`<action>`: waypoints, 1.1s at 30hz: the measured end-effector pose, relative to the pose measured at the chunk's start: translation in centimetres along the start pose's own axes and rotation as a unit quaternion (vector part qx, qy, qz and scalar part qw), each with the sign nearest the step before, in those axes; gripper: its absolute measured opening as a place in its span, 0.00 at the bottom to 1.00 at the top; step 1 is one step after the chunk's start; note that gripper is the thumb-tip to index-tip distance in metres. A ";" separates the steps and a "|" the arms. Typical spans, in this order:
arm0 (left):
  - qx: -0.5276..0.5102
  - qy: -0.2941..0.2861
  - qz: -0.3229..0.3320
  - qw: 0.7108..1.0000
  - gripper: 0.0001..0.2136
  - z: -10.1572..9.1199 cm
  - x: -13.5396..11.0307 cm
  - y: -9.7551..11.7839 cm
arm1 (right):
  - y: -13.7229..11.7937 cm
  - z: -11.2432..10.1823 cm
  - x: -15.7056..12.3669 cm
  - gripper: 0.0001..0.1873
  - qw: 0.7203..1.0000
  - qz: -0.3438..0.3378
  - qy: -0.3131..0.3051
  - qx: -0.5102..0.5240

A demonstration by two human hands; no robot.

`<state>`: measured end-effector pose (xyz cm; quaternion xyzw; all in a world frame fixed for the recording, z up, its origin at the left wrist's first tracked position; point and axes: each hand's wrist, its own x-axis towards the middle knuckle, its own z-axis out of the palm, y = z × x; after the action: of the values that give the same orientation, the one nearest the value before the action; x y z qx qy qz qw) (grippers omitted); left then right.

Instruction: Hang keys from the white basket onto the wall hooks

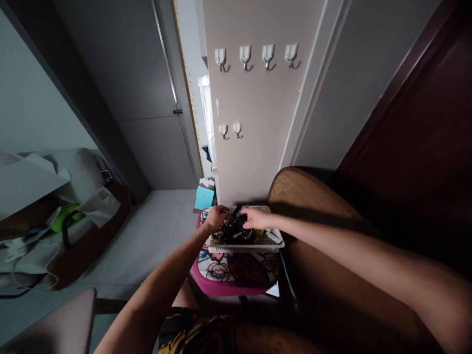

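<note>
A white plastic basket [245,249] rests on a stool seat with a flowered cover and pink rim [236,287]. Inside the basket lies a tangle of black items [236,231], perhaps cables, too dark to tell apart. My left hand [217,217] is at the basket's left side, its fingers curled over the dark tangle. From the right, my right hand [254,218] reaches in, fingers bent at the black items. What either hand pinches is too small and dark to make out. A small white labelled piece [273,238] lies at the basket's right end.
Beside the stool on the right stands a round-edged wooden board [306,196]. White hooks [268,56] are stuck on the wall ahead. A blue box [204,197] sits on the floor behind the stool. At left is a cluttered sofa [81,172]; a grey chair edge [55,329] is near.
</note>
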<state>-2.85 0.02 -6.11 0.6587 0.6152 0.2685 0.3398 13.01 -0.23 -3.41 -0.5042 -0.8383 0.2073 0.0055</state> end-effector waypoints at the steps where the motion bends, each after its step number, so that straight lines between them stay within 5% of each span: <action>1: 0.020 0.005 0.016 1.000 0.12 -0.5 -0.1 0.0 | 0.2 -0.3 0.1 0.20 1.000 0.008 -0.003 -0.010; 7: 0.270 -0.076 0.103 0.954 0.15 -1.5 -1.3 0.0 | 1.2 -1.2 0.3 0.16 0.994 0.022 -0.058 -0.088; 13: 0.337 -0.105 0.097 0.931 0.13 -0.9 -1.4 0.1 | 0.8 -1.3 -0.2 0.15 0.992 -0.031 -0.039 -0.114; 22: 0.033 -0.040 0.076 0.996 0.06 -3.0 0.9 0.0 | 0.7 -1.5 -0.2 0.14 0.998 -0.044 0.037 -0.012; 29: -0.226 -0.073 0.072 0.969 0.03 -4.1 0.8 3.4 | -0.1 -1.6 0.5 0.18 0.979 -0.067 0.102 0.166; 33: -0.319 -0.086 0.066 0.942 0.04 -3.6 0.6 5.4 | -0.7 -1.6 0.1 0.09 0.957 -0.068 0.092 0.266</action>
<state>-2.20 0.96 0.29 0.5757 0.4208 0.4147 0.5653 12.73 0.09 -1.75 -0.4435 -0.7811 0.3740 0.2307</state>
